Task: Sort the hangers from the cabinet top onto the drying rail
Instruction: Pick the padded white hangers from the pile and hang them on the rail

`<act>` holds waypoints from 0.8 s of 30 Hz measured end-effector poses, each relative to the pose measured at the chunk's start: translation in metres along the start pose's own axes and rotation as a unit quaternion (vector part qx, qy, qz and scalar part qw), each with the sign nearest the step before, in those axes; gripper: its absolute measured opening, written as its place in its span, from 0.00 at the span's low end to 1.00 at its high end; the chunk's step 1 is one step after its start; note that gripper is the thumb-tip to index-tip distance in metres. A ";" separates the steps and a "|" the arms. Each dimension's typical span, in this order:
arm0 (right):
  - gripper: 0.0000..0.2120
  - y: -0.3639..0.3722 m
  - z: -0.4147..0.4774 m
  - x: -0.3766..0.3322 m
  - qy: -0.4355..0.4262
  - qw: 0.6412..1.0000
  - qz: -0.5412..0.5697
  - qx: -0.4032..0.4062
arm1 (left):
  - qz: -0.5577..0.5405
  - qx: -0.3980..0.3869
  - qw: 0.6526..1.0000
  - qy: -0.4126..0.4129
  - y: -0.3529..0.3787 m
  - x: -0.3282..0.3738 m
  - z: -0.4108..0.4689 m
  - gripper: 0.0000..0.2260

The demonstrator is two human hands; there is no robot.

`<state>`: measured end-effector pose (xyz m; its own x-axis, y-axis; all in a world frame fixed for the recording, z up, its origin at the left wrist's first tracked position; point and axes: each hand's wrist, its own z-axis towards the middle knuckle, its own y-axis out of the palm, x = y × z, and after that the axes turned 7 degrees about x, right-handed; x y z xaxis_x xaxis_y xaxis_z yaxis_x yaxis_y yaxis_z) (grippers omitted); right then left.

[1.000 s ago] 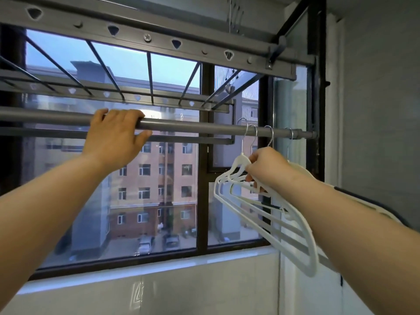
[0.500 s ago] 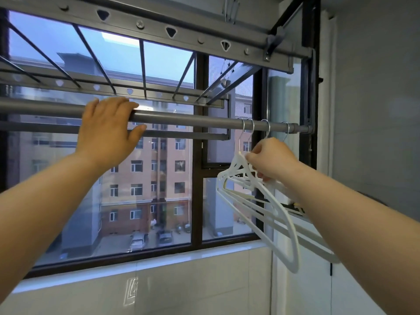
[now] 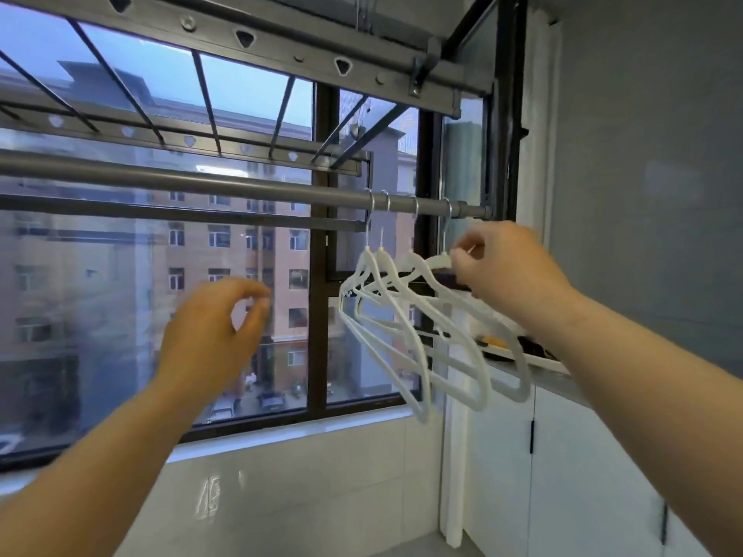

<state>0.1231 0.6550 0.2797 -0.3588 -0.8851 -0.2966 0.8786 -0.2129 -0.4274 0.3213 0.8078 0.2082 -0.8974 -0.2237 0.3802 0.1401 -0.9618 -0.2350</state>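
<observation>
Several white hangers (image 3: 406, 315) hang by metal hooks at the right end of the grey drying rail (image 3: 201, 182), spaced a little apart. My right hand (image 3: 506, 271) is at the rightmost hanger (image 3: 438, 261) and pinches its neck just under the hook. My left hand (image 3: 213, 327) hovers in the air below the rail, left of the hangers, fingers loosely curled and holding nothing; it is blurred. The white cabinet top (image 3: 542, 369) shows at the right behind my right forearm, with dark and orange things on it that I cannot make out.
A grey overhead rack frame (image 3: 249, 38) runs above the rail, and a thinner bar (image 3: 181, 215) just behind it. The window (image 3: 120, 275) with its dark frame fills the left. A grey wall (image 3: 643, 154) and white cabinet doors (image 3: 571, 456) stand at the right.
My left hand has let go of the rail and dropped below it. My right hand has moved right to the rightmost hanger, and the hangers now hang spread apart.
</observation>
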 end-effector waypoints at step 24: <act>0.06 -0.121 -0.143 0.429 0.290 0.933 -0.029 -0.209 | -0.114 -0.404 0.896 -0.143 0.327 0.265 -0.246 0.14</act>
<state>-0.1819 0.3600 0.0823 -0.6191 -0.4779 -0.6232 0.6959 0.0339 -0.7173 0.0264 0.4723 0.0122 -0.7040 -0.1789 0.6873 -0.4854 -0.5853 -0.6495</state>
